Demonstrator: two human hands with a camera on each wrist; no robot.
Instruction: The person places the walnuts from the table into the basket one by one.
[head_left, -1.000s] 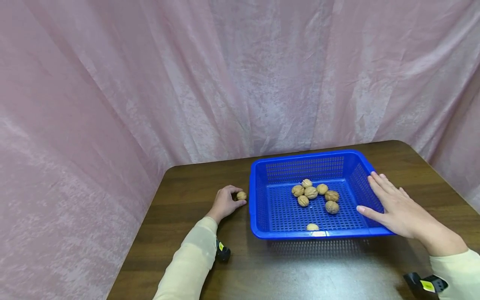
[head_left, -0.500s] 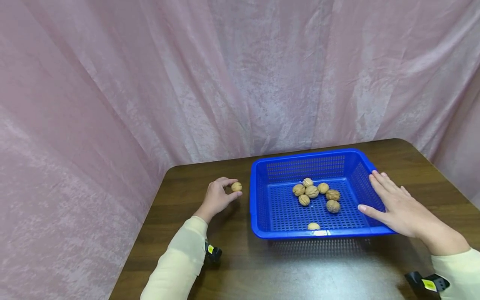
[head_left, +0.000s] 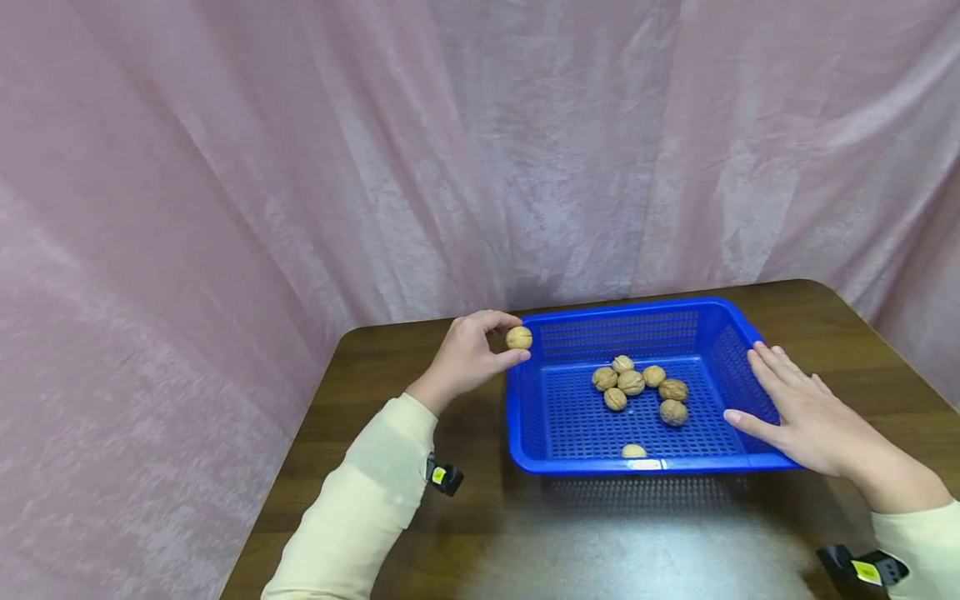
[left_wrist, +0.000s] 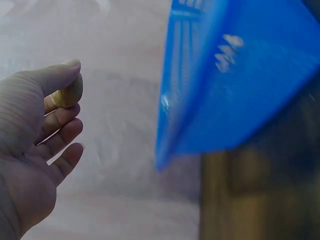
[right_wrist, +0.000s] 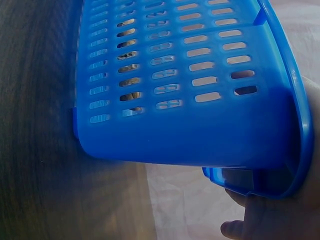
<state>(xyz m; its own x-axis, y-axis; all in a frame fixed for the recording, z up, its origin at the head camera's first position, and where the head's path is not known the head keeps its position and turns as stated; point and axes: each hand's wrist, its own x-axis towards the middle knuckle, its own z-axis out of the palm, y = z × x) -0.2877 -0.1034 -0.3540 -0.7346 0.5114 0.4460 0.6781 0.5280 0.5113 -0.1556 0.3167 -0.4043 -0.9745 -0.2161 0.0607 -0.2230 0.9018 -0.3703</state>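
Observation:
Thumb and fingers of my left hand (head_left: pixel 468 354) pinch a walnut (head_left: pixel 519 337) at the back left corner of the blue plastic basket (head_left: pixel 577 429). The left wrist view shows the same walnut (left_wrist: pixel 71 92) between thumb and forefinger, with the other fingers loosely bent, and the basket's side (left_wrist: pixel 260 90) to the right. My right hand (head_left: pixel 817 421) rests on the basket's right rim, fingers straight and thumb spread inward over it. Several walnuts (head_left: pixel 632 382) lie in a loose group on the basket floor. A single walnut (head_left: pixel 633 451) sits by the front wall, partly hidden by the rim.
The basket stands on a dark brown wooden table (head_left: pixel 480 533) with rounded back corners. Behind and to the left hangs a pink velvet curtain (head_left: pixel 450 167). A small black camera (head_left: pixel 446 477) is strapped to the left wrist, another (head_left: pixel 862 568) to the right.
My left hand has picked the walnut up from the table left of the basket, drawn slightly left, then moved up and right to the rim. The right hand has stayed on the rim.

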